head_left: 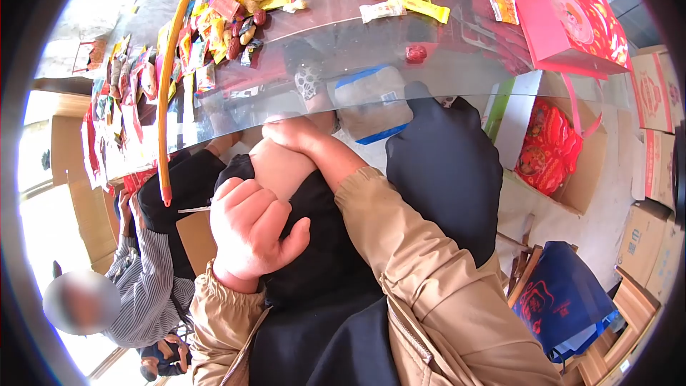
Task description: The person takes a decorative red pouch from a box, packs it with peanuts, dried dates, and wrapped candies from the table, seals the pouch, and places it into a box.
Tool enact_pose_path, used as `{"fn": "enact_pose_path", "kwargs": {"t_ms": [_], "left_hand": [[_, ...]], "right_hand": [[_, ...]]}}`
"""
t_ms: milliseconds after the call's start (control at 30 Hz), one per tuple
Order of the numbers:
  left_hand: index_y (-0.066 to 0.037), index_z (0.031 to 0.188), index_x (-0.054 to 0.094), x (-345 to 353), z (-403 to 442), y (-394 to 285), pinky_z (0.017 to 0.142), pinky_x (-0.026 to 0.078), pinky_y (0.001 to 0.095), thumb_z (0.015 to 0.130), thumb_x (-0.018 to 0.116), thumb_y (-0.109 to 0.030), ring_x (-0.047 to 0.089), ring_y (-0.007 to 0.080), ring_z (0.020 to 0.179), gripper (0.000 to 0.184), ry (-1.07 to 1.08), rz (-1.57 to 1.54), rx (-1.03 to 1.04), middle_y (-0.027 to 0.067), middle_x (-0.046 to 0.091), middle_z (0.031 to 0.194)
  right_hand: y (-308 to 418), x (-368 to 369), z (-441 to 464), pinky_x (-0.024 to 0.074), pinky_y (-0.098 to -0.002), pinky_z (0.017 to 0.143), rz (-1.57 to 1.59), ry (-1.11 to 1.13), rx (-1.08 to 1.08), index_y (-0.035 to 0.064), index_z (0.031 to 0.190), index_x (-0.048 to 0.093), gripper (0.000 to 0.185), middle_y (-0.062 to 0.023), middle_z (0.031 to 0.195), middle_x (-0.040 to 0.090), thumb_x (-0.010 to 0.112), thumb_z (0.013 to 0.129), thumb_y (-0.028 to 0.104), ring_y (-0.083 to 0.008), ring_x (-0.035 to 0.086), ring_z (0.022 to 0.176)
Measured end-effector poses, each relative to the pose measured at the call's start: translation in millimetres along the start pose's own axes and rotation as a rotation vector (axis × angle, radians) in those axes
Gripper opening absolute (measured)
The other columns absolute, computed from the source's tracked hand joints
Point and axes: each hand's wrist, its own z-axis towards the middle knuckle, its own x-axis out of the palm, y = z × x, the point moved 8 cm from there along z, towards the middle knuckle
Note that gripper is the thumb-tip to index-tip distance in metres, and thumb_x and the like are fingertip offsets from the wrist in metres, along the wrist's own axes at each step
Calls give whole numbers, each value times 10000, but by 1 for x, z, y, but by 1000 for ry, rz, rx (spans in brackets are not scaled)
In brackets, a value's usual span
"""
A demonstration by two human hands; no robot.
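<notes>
My left hand [254, 232] is raised over my dark-clothed lap, back of the hand toward me. Its fingers curl in and the thumb stands apart; the palm is hidden, so what it holds, if anything, cannot be seen. My right hand [294, 134] lies flat across my bare leg [279, 169], just below the glass table edge. Its fingertips are partly hidden. Both tan sleeves reach the wrists. Beyond the hands is the glass tabletop [300, 50], with wrapped candies [214, 25] heaped at the left and more yellow-wrapped sweets [418, 3] at the back. A dried red date [415, 53] lies alone.
An orange-yellow stick [171, 64] crosses the table's left side. A pink box [564, 21] with red packaging stands at back right; below is a carton with red bags [547, 146]. Further right are cardboard boxes [647, 236] and a blue bag [561, 297]. Another person [146, 282] sits left.
</notes>
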Motion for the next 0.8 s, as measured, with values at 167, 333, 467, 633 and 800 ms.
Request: {"fn": "enact_pose_path", "kwargs": {"t_ms": [167,333,467,633,800], "left_hand": [[-48,666,581,2,3,-1,579,392,390,708,712,-226,498,258,561,225,18,-6,7,67,510,610],[-51,660,575,-1,2,1,584,396,391,721,707,-221,502,258,561,224,-20,-7,3,66,518,613],[-54,657,571,-1,0,2,589,398,392,731,702,-223,509,261,567,227,-24,-9,-1,69,523,616],[-55,664,574,-1,-3,3,592,399,393,726,704,-222,510,262,571,221,-27,0,-16,70,526,620],[-53,670,580,1,-2,7,599,404,391,719,710,-218,511,265,582,216,-16,-12,-24,72,527,627]], "right_hand": [[-48,-19,-6,444,-449,1053,-197,-45,179,108,1206,710,505,-158,1288,667,429,919,413,-379,615,1199],[-17,-9,-3,468,-395,919,-65,101,44,72,1047,698,394,-139,1123,700,479,927,378,-299,645,1022],[20,10,-1,468,-386,913,1,209,-285,53,1007,687,382,-157,1099,693,453,956,351,-296,638,1036],[67,9,-24,468,-352,880,311,361,-317,28,934,661,289,-94,988,681,509,960,272,-198,602,947],[61,5,-22,476,-356,841,411,285,-285,29,904,666,279,-67,907,686,521,949,263,-193,602,862]]}}
